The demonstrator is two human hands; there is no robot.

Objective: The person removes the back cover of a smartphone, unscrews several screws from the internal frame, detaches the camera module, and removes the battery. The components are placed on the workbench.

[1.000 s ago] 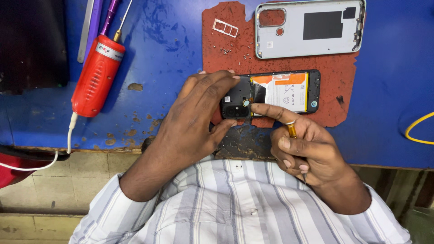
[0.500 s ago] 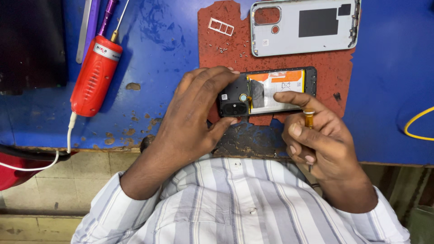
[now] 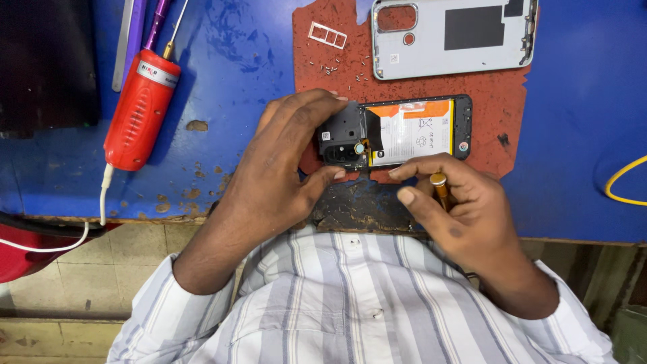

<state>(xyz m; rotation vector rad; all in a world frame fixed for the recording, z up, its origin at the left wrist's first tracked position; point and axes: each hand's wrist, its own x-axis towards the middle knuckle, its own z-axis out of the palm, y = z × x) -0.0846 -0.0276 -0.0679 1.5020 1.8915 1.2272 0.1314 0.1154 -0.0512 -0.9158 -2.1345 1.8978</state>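
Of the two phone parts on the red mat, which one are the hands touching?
The opened phone body with its battery showing, nearer the person; the left hand grips its camera end. The grey back cover lies untouched above.

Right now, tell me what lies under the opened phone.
The opened phone lies on a worn red mat on the blue bench. The left hand covers its camera end, hiding what's underneath there.

The opened phone lies on the mat, near the front edge of the surface. Behind it, toward the far edge, lies the back cover, with the card tray to its left. The soldering tool lies toward the left edge. The left hand rests on the phone's left end; the right hand is just before the phone.
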